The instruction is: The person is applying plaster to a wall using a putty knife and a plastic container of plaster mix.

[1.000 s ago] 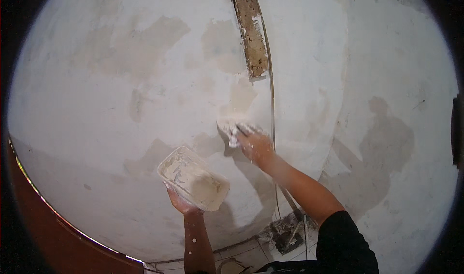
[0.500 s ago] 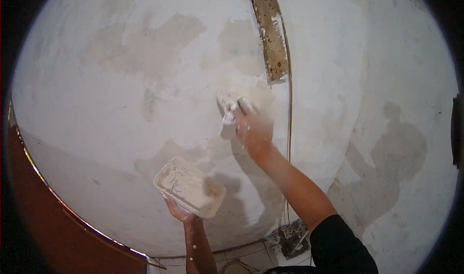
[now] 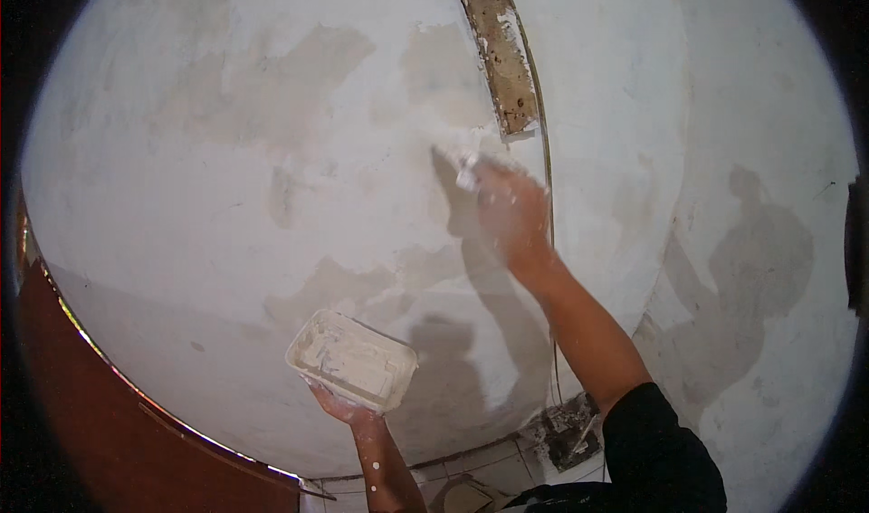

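My right hand [image 3: 514, 212] is closed around a putty-smeared putty knife [image 3: 471, 171], its blade against the pale wall [image 3: 362, 205] just below a wooden board. Blur and the hand hide much of the tool. Lower down, my left hand [image 3: 346, 410] grips a rectangular plastic tub [image 3: 355, 393] from beneath. Off-white putty [image 3: 339, 354] coats the tub's inside, which faces up toward me. White specks and smears mark both hands.
A brown board [image 3: 501, 56] is fixed to the wall, with a thin cable [image 3: 553, 332] running down beside it. Greyish patches mark the wall. At the bottom are tiles [image 3: 489, 463] and a dark rough hole [image 3: 572, 433]; a reddish-brown surface [image 3: 118, 422] lies at lower left.
My right hand and the putty knife have moved up and right, closer to the board's lower end. The tub stays nearly in place. The view has shifted slightly.
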### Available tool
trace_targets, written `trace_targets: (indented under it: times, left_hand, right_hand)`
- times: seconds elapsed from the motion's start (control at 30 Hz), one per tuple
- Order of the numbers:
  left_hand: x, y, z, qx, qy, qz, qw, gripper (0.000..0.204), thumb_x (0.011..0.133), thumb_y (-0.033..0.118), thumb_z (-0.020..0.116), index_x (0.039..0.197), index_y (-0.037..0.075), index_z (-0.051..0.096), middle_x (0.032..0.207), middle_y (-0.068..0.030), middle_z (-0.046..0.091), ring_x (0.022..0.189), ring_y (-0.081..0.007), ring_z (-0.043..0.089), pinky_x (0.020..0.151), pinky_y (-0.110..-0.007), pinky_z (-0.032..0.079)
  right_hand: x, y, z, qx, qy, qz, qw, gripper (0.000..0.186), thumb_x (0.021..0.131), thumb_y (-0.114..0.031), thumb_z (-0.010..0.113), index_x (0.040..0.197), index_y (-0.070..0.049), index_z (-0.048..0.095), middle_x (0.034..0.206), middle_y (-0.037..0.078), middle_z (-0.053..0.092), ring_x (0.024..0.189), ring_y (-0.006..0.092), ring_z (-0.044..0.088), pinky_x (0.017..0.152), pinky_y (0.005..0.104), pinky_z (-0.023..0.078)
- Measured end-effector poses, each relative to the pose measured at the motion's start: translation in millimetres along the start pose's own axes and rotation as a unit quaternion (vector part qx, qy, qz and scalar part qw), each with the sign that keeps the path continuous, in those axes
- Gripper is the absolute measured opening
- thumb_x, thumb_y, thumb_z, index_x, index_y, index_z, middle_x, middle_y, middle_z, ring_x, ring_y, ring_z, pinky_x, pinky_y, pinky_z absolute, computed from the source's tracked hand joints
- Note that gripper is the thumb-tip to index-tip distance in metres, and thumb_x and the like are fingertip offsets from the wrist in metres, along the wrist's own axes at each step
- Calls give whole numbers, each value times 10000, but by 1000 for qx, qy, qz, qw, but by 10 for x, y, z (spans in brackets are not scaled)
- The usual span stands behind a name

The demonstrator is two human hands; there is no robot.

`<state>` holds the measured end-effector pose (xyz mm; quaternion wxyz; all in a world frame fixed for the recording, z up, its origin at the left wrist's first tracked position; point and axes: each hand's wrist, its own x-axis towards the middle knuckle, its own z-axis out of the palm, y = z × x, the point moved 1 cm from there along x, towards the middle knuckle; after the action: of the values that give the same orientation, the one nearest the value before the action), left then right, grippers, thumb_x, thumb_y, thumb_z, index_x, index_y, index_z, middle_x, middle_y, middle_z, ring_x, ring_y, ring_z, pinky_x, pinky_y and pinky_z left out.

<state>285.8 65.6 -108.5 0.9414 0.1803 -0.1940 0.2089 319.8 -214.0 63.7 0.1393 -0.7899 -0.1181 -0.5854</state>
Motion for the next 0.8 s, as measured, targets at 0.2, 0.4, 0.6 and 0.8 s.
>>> trace_targets:
  times: [0.2,0.4,0.6,0.8]
  left_hand:
    - [29,-1,-83,8,-22,3,1000,576,900,480,331,1331,98,335,1307,-129,412,1161,-323,445,939,-497,406]
    - [-54,-9,56,90,26,47,995,554,912,453,320,1320,78,338,1287,-141,414,1142,-321,458,915,-487,430]
    - [-70,-21,155,-46,23,-15,999,557,908,458,328,1313,76,343,1301,-137,399,1167,-322,432,923,-493,411]
    - [-26,-55,27,44,60,10,997,619,884,523,333,1332,97,324,1316,-121,393,1178,-319,423,939,-489,393]
  right_hand:
    - [-129,-120,260,-49,30,56,997,299,733,-38,536,1028,-76,572,1074,102,587,863,304,595,741,399,497]
    - [-1051,-518,294,-54,-181,-20,982,324,768,-97,550,1086,-38,547,1078,176,595,1047,314,562,848,437,470]
    - [-735,-335,197,62,-324,60,942,297,755,-89,548,1049,-56,574,991,161,628,965,310,595,802,407,484]
    - [-154,-330,448,12,58,-70,996,264,746,-80,543,1008,-61,574,905,132,636,895,296,608,738,417,501]
